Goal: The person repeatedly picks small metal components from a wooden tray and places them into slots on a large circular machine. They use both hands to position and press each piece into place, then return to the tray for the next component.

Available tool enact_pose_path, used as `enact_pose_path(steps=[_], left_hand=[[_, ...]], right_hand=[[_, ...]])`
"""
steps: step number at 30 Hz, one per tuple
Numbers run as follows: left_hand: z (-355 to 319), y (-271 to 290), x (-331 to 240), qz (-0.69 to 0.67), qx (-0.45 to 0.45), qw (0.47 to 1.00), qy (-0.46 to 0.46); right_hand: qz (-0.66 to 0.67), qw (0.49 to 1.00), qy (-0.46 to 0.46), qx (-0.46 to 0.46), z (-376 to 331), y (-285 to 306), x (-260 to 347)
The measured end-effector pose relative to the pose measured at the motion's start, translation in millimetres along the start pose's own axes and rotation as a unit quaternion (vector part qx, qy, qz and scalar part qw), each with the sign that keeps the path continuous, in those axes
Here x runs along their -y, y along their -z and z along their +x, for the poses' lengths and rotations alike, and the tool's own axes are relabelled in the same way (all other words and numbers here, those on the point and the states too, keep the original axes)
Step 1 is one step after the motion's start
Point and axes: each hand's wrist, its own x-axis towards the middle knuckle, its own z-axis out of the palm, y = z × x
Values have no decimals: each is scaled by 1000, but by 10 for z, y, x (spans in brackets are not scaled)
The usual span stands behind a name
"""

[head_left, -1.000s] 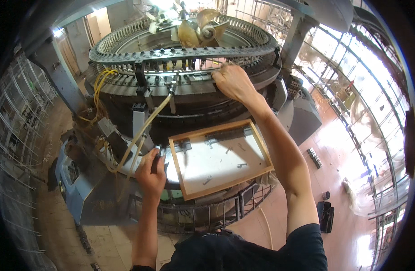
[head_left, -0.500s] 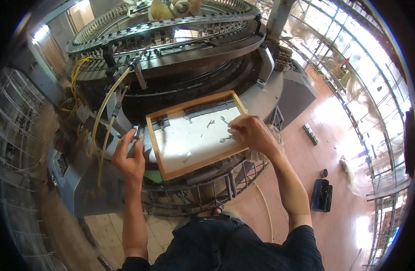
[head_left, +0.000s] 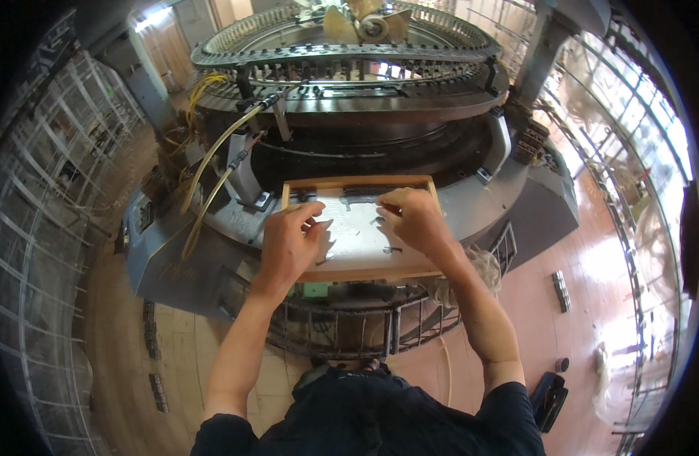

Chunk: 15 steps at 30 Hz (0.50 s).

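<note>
A shallow wooden-framed tray (head_left: 366, 274) with a white bottom sits on the front ledge of a large circular knitting machine. Small flat dark metal pieces (head_left: 393, 249) lie scattered in it, and a row of dark thin pieces (head_left: 357, 191) lines its far side. Over the tray's left part is my left hand (head_left: 288, 242), fingers bent, with a gap between thumb and forefinger and nothing visible in it. My right hand (head_left: 416, 220) is over the right part, thumb and fingertips pinched together near the far row. Whatever they may hold is too small to make out.
The knitting machine (head_left: 349, 110) rises behind the tray. Pale hoses (head_left: 212, 163) hang at its left. Below the tray curves a metal guard rail (head_left: 342, 327). On the floor at the right are a dark open case (head_left: 547, 399) and a metal block (head_left: 561, 292).
My left hand has come from beside the tray to above it. My right hand has moved toward the tray's far row, still pinched. The view has turned, so the tray now looks straighter.
</note>
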Motion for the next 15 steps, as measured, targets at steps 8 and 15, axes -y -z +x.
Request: enact_pose_path(steps=[8, 15], left_hand=[[-13, -10, -1, 43, -22, 994, 98], [79, 32, 99, -17, 2, 991, 135]], right_hand=[[-111, 992, -39, 50, 487, -563, 120], [-183, 981, -33, 49, 543, -772, 179]])
